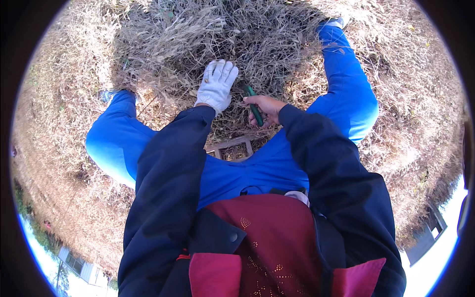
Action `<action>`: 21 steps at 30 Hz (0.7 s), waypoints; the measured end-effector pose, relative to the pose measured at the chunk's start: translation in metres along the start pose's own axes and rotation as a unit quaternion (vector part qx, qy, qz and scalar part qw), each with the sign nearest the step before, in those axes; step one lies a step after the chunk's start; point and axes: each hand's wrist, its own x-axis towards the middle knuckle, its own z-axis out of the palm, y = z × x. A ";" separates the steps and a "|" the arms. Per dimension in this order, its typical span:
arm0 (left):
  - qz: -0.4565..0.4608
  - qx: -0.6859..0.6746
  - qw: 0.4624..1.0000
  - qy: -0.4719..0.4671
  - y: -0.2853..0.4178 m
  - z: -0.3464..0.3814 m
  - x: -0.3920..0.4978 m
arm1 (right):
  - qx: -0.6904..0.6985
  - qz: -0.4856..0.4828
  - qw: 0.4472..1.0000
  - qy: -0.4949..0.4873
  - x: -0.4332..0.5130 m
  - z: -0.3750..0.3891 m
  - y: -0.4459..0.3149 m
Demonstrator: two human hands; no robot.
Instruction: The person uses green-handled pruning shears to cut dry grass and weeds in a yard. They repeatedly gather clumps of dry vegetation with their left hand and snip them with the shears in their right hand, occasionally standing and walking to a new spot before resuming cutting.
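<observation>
My left hand [217,83], in a white knitted work glove, rests back-up on a heap of dry grass [178,48], fingers extended. No object shows in it, though its palm is hidden. Bare of any glove, my right hand [265,108] grips the green handle of a hand tool [255,107] just to the right of the glove. The handle slants up and left; the tool's head is lost in the dark grass, so its kind cannot be told.
Between my blue-trousered legs [345,81] lies part of a wooden frame [232,144], perhaps a low stool, partly covered by my trousers. Dry brown plants [412,111] spread around on both sides. Buildings [74,263] stand at the picture's lower rim.
</observation>
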 end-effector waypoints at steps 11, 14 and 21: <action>-0.112 0.078 0.954 -0.265 -0.019 0.055 0.012 | 0.234 -0.006 0.972 0.003 -0.029 0.039 0.027; -0.080 0.073 0.941 -0.322 -0.020 0.037 0.007 | 0.132 0.007 0.991 -0.030 -0.015 0.037 0.024; -0.146 0.021 0.932 -0.331 -0.007 0.016 -0.004 | 0.064 0.038 0.997 -0.021 0.003 0.033 0.016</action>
